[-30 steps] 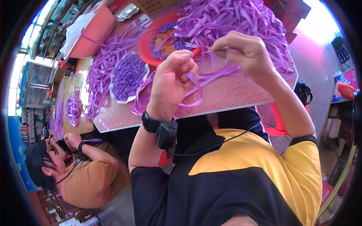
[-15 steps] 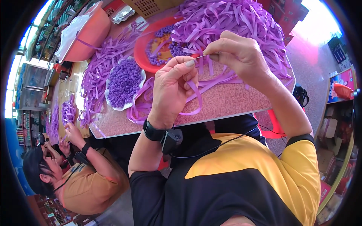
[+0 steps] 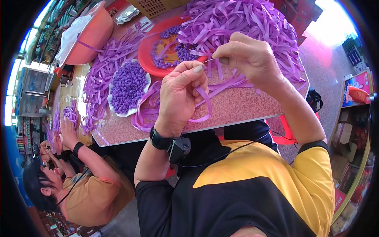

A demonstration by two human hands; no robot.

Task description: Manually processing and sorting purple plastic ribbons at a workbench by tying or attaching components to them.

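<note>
My right hand (image 3: 250, 59) pinches one end of a thin needle (image 3: 209, 60) between thumb and fingers. At the needle's other end, the thumb and forefinger of my left hand (image 3: 177, 91) are pressed together. A purple ribbon (image 3: 206, 103) loops out from under the curled fingers of my left hand and hangs over the table edge. Left of that hand, a white scalloped dish (image 3: 148, 82) holds many purple beads (image 3: 128, 85). Just beyond my hands, a red plate (image 3: 144, 53) holds more purple beads, and a big heap of purple ribbons (image 3: 241, 23) lies to its right.
More purple ribbons (image 3: 106, 63) spread across the table's left. A pink basin (image 3: 92, 39) with white material stands at the far left, near a tan basket (image 3: 152, 6). A co-worker (image 3: 92, 189) sits at left, hands near more ribbon. A red stool (image 3: 284, 136) is below the table.
My hands stay nearly where they were, still joined by the needle. The co-worker's hand at the left has lifted and turned, its fingers now spread by the ribbons.
</note>
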